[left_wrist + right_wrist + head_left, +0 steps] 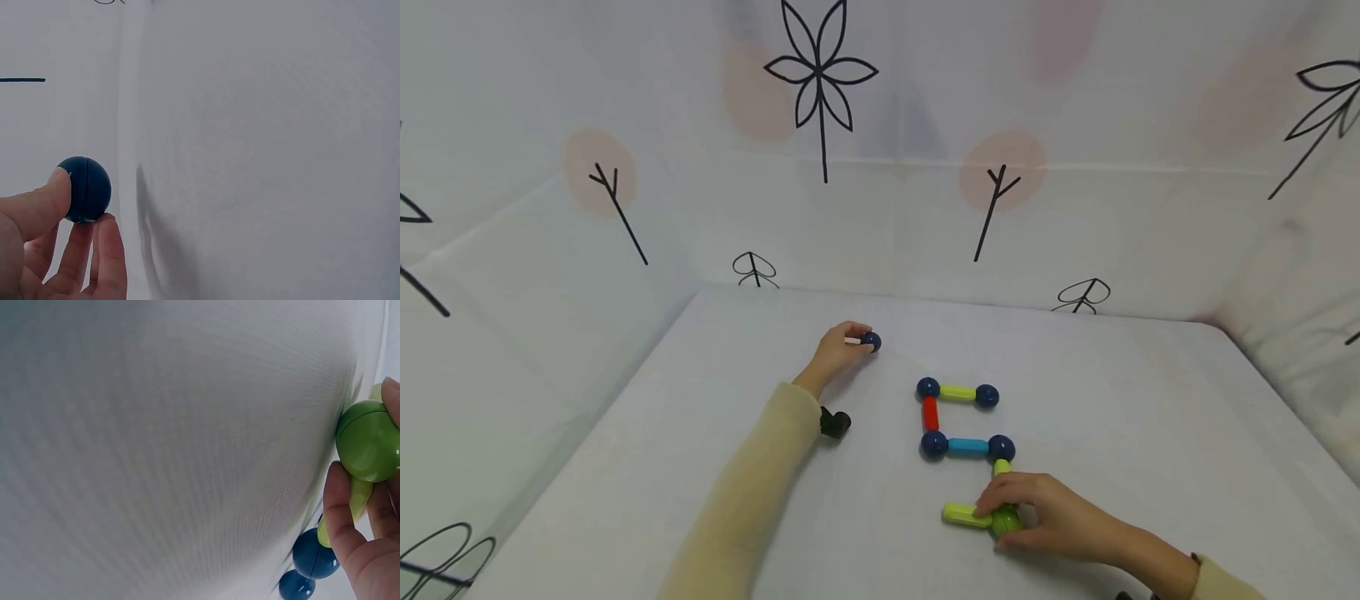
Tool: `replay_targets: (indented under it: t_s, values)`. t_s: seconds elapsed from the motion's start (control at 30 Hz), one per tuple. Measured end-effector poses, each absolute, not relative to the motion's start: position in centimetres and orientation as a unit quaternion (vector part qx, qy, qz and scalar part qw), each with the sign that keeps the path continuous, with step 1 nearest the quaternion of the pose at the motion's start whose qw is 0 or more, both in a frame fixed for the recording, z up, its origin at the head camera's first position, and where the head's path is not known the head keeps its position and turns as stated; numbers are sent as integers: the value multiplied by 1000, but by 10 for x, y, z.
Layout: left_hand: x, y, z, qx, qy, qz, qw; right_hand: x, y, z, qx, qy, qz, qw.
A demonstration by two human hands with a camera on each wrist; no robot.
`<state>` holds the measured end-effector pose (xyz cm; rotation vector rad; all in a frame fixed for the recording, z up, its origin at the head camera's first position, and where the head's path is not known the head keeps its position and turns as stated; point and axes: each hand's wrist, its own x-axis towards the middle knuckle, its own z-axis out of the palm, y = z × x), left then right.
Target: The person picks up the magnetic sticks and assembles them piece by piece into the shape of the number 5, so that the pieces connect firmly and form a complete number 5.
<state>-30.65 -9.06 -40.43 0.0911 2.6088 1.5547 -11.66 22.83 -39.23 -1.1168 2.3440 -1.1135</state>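
My left hand (pixel 841 348) pinches a dark blue ball (pixel 89 189) between thumb and fingers, near the far side of the table. In the head view my right hand (pixel 1056 517) grips a green ball (pixel 1006 522) at the near end of a chain of balls and rods. A yellow-green rod (pixel 964 515) points left from that ball. Another yellow-green rod (pixel 1002 467), partly hidden by the fingers, runs up to a blue ball (pixel 1002 448). From there a light blue rod (pixel 967 447), a red rod (pixel 930 414) and a yellow-green rod (pixel 957 392) link further blue balls.
White cloth covers the table (pixel 865 517) and rises behind it as a backdrop (pixel 895 217) with line-drawn plants. A black wrist-camera part (pixel 835 423) shows beside the left sleeve (pixel 748 492).
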Motion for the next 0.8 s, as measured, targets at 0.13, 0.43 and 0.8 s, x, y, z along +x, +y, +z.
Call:
replay_targets:
  t_s: [0.13,0.43,0.8]
  values:
    - [-299,-97,-404,29,851,520,69,-116,228,-393,-390,816,-395,160]
    - [-278,-98,-402,37,846,522,102,-117,229,-394,-378,819,-396,171]
    - [-251,-96,-399,75,841,517,141,-118,228,-393,-387,817,-393,170]
